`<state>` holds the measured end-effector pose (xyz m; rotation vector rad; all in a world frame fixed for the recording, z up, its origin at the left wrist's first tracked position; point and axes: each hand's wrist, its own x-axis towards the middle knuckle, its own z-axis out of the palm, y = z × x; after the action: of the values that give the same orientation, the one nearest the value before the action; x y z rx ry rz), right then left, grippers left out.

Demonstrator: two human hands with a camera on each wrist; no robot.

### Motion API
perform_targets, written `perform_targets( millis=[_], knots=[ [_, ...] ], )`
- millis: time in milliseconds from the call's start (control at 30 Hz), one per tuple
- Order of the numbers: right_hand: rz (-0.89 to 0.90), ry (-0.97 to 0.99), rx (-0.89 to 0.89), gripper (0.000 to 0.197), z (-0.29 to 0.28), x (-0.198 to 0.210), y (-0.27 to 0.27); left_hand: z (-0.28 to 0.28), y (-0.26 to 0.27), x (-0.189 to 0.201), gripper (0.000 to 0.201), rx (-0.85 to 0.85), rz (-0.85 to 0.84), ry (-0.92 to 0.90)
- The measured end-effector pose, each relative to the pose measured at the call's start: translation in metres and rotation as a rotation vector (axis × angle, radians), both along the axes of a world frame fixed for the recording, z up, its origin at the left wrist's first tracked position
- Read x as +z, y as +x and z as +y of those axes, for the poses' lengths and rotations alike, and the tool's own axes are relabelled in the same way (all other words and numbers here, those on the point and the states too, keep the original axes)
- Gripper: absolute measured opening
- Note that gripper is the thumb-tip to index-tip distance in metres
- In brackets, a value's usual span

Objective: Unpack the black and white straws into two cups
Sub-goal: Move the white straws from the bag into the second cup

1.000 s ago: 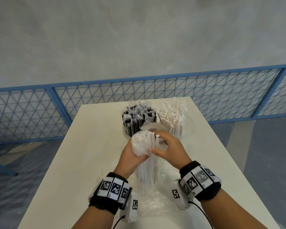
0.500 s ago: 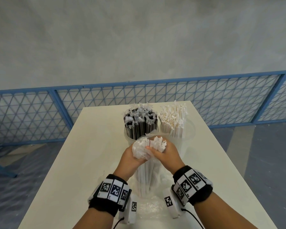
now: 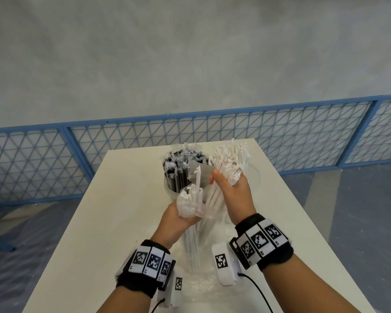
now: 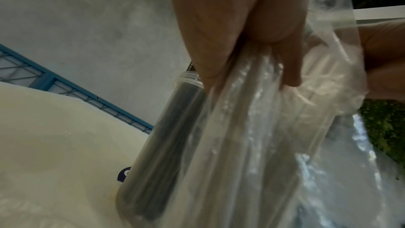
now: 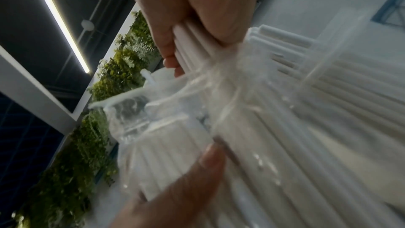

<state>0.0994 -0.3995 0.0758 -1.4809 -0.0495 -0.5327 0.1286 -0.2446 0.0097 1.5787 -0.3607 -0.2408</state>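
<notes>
On the white table (image 3: pixel 127 199) two clear cups stand at the far end: one (image 3: pixel 174 177) with black straws (image 3: pixel 181 161), one (image 3: pixel 253 175) with white straws (image 3: pixel 235 152). My left hand (image 3: pixel 178 220) grips an upright clear plastic bag (image 3: pixel 190 206) that holds white straws (image 3: pixel 194 240). My right hand (image 3: pixel 230 188) grips a bundle of white straws (image 3: pixel 226 172) partly pulled up out of the bag's mouth, tilted toward the white-straw cup. In the left wrist view my fingers (image 4: pixel 219 41) squeeze the bag (image 4: pixel 252 136) beside the black-straw cup (image 4: pixel 157 145).
Crumpled clear plastic wrap (image 3: pixel 203 288) lies on the table near my wrists. A blue mesh fence (image 3: pixel 280 136) runs behind the table's far edge, with a grey wall above. Bare tabletop lies to the left and right of the cups.
My right hand has risen and moved right, drawing a bundle of white straws up out of the bag. The left hand keeps holding the bag in about the same place.
</notes>
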Motion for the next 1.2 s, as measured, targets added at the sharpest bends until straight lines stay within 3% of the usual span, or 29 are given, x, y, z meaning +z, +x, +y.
perform_targets(
  millis=[233,367,500,667,767,867,1000,1067,1200],
  knots=[
    [-0.087,0.107,-0.038,0.01,0.001,0.019,0.008,-0.009,0.002,-0.008,0.076,-0.043,0.022,0.053],
    [-0.115,0.194,-0.077,0.012,-0.007,0.039,0.011,-0.011,0.004,-0.012,0.088,-0.046,0.021,0.093],
    [-0.065,0.337,-0.051,0.013,-0.014,0.037,0.015,-0.015,0.003,-0.012,0.08,-0.024,0.023,0.078],
    [0.144,0.163,0.063,0.021,-0.007,0.008,0.007,-0.018,-0.002,-0.008,0.081,-0.018,0.005,0.025],
    [0.193,0.182,0.001,0.016,-0.002,-0.002,0.006,-0.019,-0.004,-0.004,0.084,-0.045,-0.017,0.032],
    [0.199,0.319,-0.081,0.014,-0.008,0.006,0.01,-0.016,-0.002,-0.005,0.088,-0.016,0.023,0.013],
    [0.116,0.511,-0.174,0.01,-0.027,0.027,0.016,-0.011,0.0,-0.007,0.077,0.037,0.051,0.026],
    [0.089,0.557,-0.225,0.011,-0.037,0.037,0.019,-0.01,0.0,-0.007,0.07,0.038,0.064,0.024],
    [0.086,0.58,-0.196,0.006,-0.047,0.047,0.02,-0.011,0.0,-0.005,0.077,0.038,0.066,0.004]
  ],
)
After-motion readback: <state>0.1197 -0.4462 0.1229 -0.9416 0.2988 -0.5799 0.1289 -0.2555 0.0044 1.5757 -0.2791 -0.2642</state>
